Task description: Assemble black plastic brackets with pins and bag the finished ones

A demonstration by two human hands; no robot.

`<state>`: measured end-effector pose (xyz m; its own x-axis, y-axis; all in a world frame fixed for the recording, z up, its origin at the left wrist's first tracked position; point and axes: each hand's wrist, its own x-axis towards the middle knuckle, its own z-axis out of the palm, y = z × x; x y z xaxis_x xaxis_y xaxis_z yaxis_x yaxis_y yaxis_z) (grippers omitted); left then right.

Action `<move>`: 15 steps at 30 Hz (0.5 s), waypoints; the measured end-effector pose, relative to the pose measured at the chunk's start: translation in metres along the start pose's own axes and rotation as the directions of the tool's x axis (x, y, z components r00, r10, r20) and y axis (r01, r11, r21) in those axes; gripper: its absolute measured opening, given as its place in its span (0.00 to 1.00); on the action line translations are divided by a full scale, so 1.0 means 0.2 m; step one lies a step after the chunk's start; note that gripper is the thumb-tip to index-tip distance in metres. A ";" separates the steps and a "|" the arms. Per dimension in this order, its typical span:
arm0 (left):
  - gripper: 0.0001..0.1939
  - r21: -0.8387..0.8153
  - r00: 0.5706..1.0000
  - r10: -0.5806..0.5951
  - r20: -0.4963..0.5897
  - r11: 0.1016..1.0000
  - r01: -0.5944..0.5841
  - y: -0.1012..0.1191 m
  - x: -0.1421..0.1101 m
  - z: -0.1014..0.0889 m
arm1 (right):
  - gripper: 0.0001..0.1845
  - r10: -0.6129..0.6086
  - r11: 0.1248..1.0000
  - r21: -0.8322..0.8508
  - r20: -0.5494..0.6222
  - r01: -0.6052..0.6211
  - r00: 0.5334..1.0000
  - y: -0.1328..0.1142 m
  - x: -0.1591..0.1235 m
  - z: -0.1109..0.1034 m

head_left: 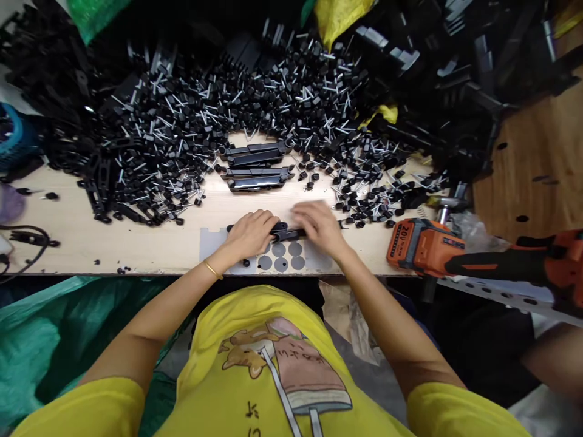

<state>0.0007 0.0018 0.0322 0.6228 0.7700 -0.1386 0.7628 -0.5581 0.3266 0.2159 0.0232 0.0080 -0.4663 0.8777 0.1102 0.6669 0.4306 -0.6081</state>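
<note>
A black hinged plastic part (pixel 288 234) lies near the table's front edge, over a grey sheet with round discs (pixel 279 249). My left hand (pixel 253 233) is closed over its left end, with the fingertips hidden. At the right end is my right hand (pixel 319 227), smeared by motion; whether its fingers grip the part does not show. Just beyond the hands lie several long black assembled parts (pixel 257 172) in a stack. Around them spreads a big heap of black-headed metal screws (pixel 255 100).
An orange cordless drill (pixel 423 246) lies at the right on the table edge. Black brackets (pixel 98 176) pile up at the left, and more black parts (pixel 437 73) at the back right. A blue basket (pixel 16 136) and a cable (pixel 43 243) are at the far left.
</note>
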 end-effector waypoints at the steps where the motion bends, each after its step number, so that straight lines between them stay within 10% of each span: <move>1: 0.17 0.003 1.000 -0.006 -0.008 1.000 0.006 0.01 0.01 0.00 | 0.14 0.026 0.997 -0.071 -0.048 -0.029 0.998 0.04 0.05 -0.02; 5: 0.23 -0.054 0.995 0.068 -0.079 0.996 -0.072 0.01 0.01 -0.02 | 0.16 0.076 0.963 -0.252 -0.102 -0.099 0.992 0.23 0.25 -0.06; 8: 0.19 -0.154 0.968 -0.109 -0.226 0.985 0.075 -0.08 -0.05 -0.08 | 0.13 0.117 0.973 -0.180 -0.166 -0.146 0.979 0.32 0.34 -0.08; 12: 0.15 -0.147 0.722 -0.559 -0.407 0.821 0.552 -0.31 -0.20 -0.13 | 0.11 0.226 0.973 0.037 -0.364 -0.229 0.903 0.33 0.33 -0.11; 15: 0.13 -0.086 0.682 -0.621 -0.386 0.760 0.644 -0.45 -0.28 -0.11 | 0.10 0.434 0.866 0.436 -0.415 -0.244 0.800 0.21 0.23 -0.12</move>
<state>-0.1064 0.0152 0.0314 -0.1166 0.9911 0.0638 0.9659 0.0983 0.2396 0.2366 0.0876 0.0059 0.1578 0.9759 0.1510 0.4381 0.0678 -0.8964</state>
